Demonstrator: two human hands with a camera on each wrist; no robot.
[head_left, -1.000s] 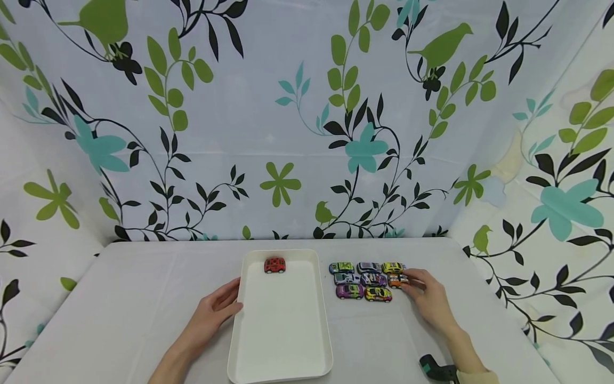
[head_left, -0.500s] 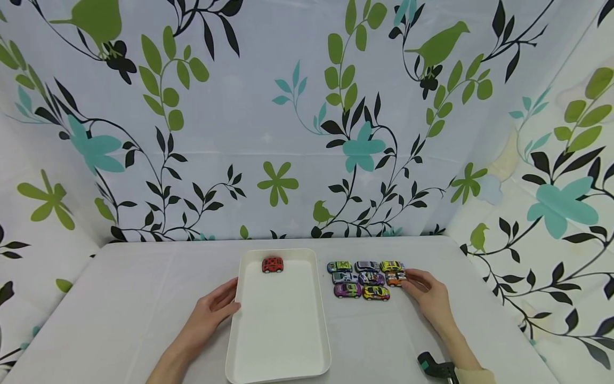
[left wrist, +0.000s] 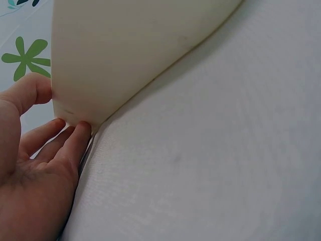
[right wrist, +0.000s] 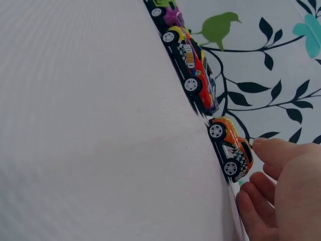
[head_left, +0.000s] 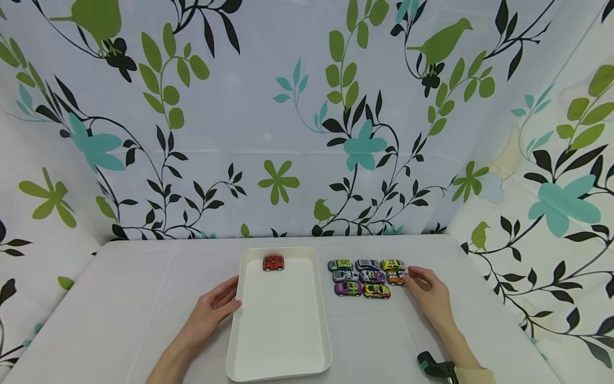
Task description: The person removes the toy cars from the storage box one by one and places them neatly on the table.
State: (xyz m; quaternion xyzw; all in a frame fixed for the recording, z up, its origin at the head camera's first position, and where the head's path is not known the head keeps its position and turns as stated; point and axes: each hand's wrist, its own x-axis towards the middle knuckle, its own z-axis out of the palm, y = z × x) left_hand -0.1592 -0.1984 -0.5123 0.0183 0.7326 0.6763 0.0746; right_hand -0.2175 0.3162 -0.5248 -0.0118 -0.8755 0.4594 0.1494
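Note:
My left hand (head_left: 208, 309) touches the left side of a white tray (head_left: 233, 341); in the left wrist view its fingertips rest against the tray's outer wall (left wrist: 120, 55). Inside the tray, near its far end, sits a red toy car (head_left: 273, 263). My right hand (head_left: 431, 296) is at the right end of an orange toy car (head_left: 396, 278), its fingers relaxed and not curled round it. In the right wrist view the thumb (right wrist: 266, 145) is close against that car; whether it touches is unclear. Several other toy cars (head_left: 371, 277) stand beside the orange one in rows.
A white cloth covers the table (head_left: 129, 309). A black device (head_left: 436, 367) sits by the right wrist, next to a pale sleeve (head_left: 475, 376). Behind the table hangs a leaf-and-bird patterned curtain (head_left: 230, 122).
My right fingers have drawn slightly back to the right, so more of the orange toy car shows. The left hand stays at the tray, and the view has shifted a little.

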